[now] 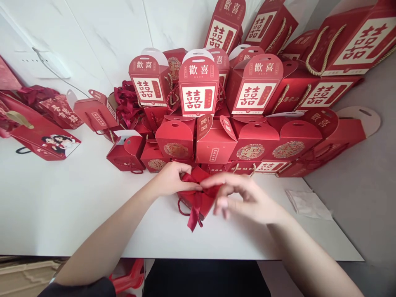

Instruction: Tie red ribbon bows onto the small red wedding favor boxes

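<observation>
A small red gift box (206,205) sits tilted on the white table before me, with a dark red cord handle at its left. A shiny red ribbon (194,216) is looped across its top, one tail hanging down the front. My left hand (175,179) is closed on the ribbon, thumb and fingers pinching it near the middle of the box top. My right hand (243,196) is slightly blurred at the box's right side. Its index finger reaches to the ribbon's centre, and its thumb is apart, with nothing visible held between them.
Several red gift boxes (199,88) are stacked behind my hands. Loose ribbons (126,101) lie at the back left, near a red bag with a printed couple (46,138). A folded white tissue (308,203) rests at right by the grey wall. The table's front edge is close to me.
</observation>
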`<state>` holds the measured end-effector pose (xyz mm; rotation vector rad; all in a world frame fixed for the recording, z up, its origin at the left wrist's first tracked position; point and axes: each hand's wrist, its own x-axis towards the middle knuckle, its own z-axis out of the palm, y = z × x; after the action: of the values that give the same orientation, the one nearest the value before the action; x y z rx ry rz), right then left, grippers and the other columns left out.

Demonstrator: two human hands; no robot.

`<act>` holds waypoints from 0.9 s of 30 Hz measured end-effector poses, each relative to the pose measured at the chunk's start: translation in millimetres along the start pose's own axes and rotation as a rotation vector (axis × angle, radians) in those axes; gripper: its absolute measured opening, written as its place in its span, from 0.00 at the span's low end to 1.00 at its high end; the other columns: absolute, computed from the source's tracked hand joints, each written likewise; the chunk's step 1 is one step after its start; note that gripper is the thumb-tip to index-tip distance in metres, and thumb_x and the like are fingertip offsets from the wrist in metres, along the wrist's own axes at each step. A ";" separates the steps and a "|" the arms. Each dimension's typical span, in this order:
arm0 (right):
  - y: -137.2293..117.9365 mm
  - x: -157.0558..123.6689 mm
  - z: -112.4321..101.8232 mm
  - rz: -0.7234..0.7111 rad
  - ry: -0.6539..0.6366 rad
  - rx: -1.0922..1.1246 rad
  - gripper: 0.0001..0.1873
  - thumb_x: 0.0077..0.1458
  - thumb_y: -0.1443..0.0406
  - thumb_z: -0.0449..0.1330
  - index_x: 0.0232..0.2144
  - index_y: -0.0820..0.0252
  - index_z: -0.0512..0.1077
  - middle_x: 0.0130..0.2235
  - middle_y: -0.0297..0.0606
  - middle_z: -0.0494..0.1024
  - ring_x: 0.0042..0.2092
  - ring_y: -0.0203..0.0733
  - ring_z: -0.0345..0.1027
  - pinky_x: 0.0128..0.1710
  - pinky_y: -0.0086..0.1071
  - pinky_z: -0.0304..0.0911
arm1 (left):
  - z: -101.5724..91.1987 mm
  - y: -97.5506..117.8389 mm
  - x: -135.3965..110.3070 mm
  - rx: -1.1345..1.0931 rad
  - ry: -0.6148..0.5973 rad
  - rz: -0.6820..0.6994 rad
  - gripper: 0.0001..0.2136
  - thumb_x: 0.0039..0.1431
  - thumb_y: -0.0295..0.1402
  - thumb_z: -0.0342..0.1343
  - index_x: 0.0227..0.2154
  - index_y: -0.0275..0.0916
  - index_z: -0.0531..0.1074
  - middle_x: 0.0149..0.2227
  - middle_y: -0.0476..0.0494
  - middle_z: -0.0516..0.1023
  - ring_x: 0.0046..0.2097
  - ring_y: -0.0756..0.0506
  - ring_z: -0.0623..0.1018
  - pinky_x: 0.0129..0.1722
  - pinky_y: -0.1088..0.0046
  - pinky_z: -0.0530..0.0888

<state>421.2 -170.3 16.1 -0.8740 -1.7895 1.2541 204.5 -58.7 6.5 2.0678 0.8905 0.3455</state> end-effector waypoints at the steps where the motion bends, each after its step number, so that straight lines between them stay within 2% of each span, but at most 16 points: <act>1: 1.2 0.5 -6.4 0.166 0.076 0.029 0.21 0.64 0.55 0.56 0.54 0.59 0.67 0.25 0.34 0.80 0.21 0.34 0.72 0.20 0.26 0.69 | -0.8 1.3 -1.1 -0.007 -0.018 -0.001 0.25 0.43 0.50 0.67 0.19 0.37 0.59 0.21 0.56 0.61 0.25 0.53 0.60 0.25 0.76 0.56; 3: 6.6 3.4 -16.4 0.401 0.133 0.053 0.22 0.63 0.51 0.55 0.51 0.59 0.66 0.18 0.28 0.74 0.14 0.31 0.63 0.13 0.22 0.60 | -2.0 4.1 -3.2 -0.023 -0.057 -0.004 0.24 0.42 0.49 0.68 0.21 0.37 0.62 0.22 0.55 0.64 0.26 0.53 0.62 0.25 0.76 0.58; 5: 13.0 7.3 -21.7 0.489 0.084 0.097 0.20 0.60 0.50 0.58 0.44 0.59 0.67 0.15 0.27 0.73 0.12 0.30 0.59 0.11 0.20 0.56 | -2.3 6.4 -4.4 -0.037 -0.075 -0.009 0.23 0.42 0.49 0.68 0.23 0.36 0.65 0.24 0.54 0.66 0.27 0.52 0.63 0.26 0.76 0.58; 8: 18.9 11.2 -24.3 0.506 0.023 0.157 0.17 0.58 0.51 0.61 0.35 0.59 0.67 0.13 0.25 0.70 0.11 0.28 0.55 0.09 0.18 0.50 | -1.6 7.9 -4.8 -0.035 -0.060 -0.013 0.22 0.43 0.50 0.67 0.23 0.36 0.66 0.24 0.53 0.67 0.27 0.52 0.64 0.26 0.76 0.58; 13: 18.8 11.0 -27.4 0.503 -0.032 0.130 0.20 0.59 0.51 0.59 0.27 0.60 0.65 0.13 0.25 0.68 0.11 0.24 0.52 0.10 0.17 0.49 | -2.5 11.0 -6.7 0.033 -0.087 -0.018 0.24 0.40 0.51 0.68 0.24 0.36 0.67 0.24 0.54 0.69 0.28 0.52 0.64 0.26 0.76 0.59; 18: 19.0 10.0 -28.8 0.464 -0.062 0.113 0.19 0.58 0.51 0.61 0.28 0.60 0.65 0.13 0.23 0.66 0.12 0.25 0.53 0.11 0.17 0.50 | -7.3 16.7 -9.8 0.166 -0.075 -0.035 0.25 0.40 0.55 0.67 0.24 0.37 0.67 0.23 0.55 0.68 0.26 0.52 0.63 0.25 0.77 0.57; 23: 25.2 9.3 -31.0 0.498 -0.133 0.182 0.18 0.57 0.51 0.61 0.33 0.58 0.63 0.14 0.24 0.70 0.11 0.28 0.57 0.09 0.19 0.53 | -10.9 17.9 -11.3 0.176 -0.100 -0.004 0.24 0.42 0.53 0.66 0.27 0.38 0.67 0.24 0.55 0.69 0.26 0.52 0.65 0.25 0.77 0.59; 27: 26.9 9.4 -32.0 0.508 -0.164 0.217 0.17 0.60 0.51 0.58 0.35 0.58 0.63 0.16 0.26 0.74 0.11 0.30 0.60 0.09 0.19 0.54 | -7.5 14.9 -9.6 0.252 0.015 0.024 0.23 0.47 0.55 0.62 0.25 0.38 0.64 0.24 0.55 0.68 0.26 0.52 0.64 0.26 0.76 0.58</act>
<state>447.6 -141.0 -0.7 -1.1698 -1.5607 1.8504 200.8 -66.9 23.4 2.3109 0.9592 0.2736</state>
